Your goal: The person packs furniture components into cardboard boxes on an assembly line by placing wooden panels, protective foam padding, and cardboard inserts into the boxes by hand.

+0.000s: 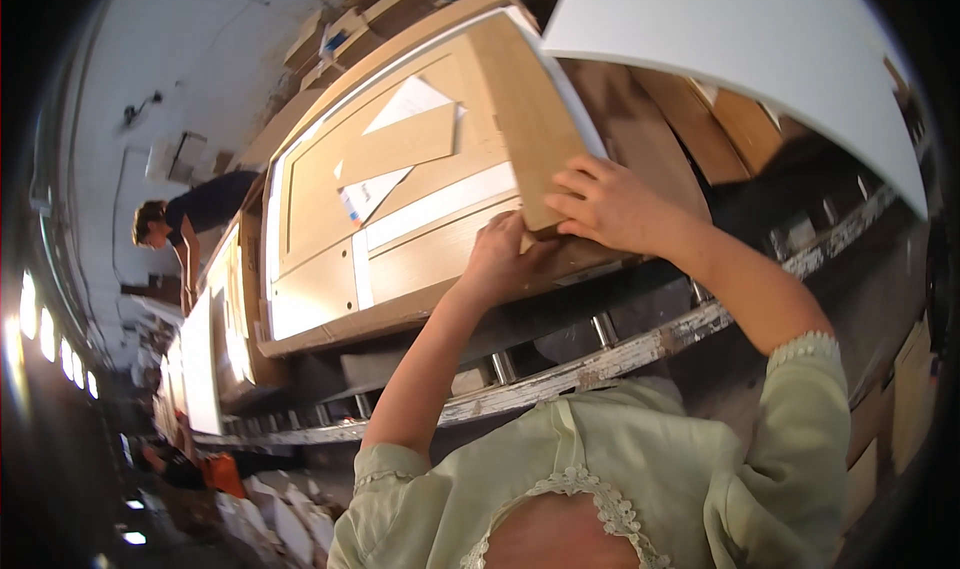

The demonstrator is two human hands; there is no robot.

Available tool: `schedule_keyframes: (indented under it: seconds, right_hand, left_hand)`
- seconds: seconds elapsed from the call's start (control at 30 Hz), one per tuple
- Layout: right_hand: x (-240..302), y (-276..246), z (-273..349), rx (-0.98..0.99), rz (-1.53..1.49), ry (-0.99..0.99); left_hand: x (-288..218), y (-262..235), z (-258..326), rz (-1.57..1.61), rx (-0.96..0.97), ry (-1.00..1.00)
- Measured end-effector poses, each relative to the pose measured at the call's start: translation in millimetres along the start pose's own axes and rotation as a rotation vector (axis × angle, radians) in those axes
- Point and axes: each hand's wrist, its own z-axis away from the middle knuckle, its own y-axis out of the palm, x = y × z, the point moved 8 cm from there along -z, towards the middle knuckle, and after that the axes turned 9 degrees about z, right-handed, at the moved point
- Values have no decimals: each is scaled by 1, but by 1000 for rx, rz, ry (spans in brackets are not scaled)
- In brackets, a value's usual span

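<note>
A long light-wood board (525, 99) lies along the right side of an open cardboard carton (330, 340). My right hand (615, 206) is closed on the near end of this board, its fingers curled over the right edge. At the board's near left corner my left hand (497, 259) is closed with bent fingers. What its fingertips grip is hidden. Inside the carton are a flat wood panel (440, 274) with dark holes, a white strip (440, 207), a small brown rectangular sheet (400, 145) and white printed papers (375, 197).
The carton rests on a roller conveyor with a worn, pale side rail (570, 377). A large white panel (740, 49) juts in at the upper right. One person (215, 199) leans over the line at the left; another (185, 466) is farther down. Cardboard boxes (385, 9) are stacked behind.
</note>
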Motion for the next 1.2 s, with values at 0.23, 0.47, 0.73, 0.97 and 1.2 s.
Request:
schedule_keyframes:
  seconds: [0.23, 0.47, 0.73, 0.97, 1.2]
  right_hand:
    - [3, 59, -30, 667, -160, 104]
    - [12, 87, -105, 649, -73, 224]
    - [18, 174, -166, 394, 0, 170]
    - [15, 175, -184, 438, -10, 188]
    - [24, 174, -196, 479, -138, 51]
  left_hand:
    - [60, -71, 54, 35, -87, 72]
    - [182, -206, 152, -26, -364, -275]
    - [330, -294, 166, -309, -228, -521]
    - [360, -298, 156, -411, -316, -377]
    - [352, -306, 155, -252, -352, -446]
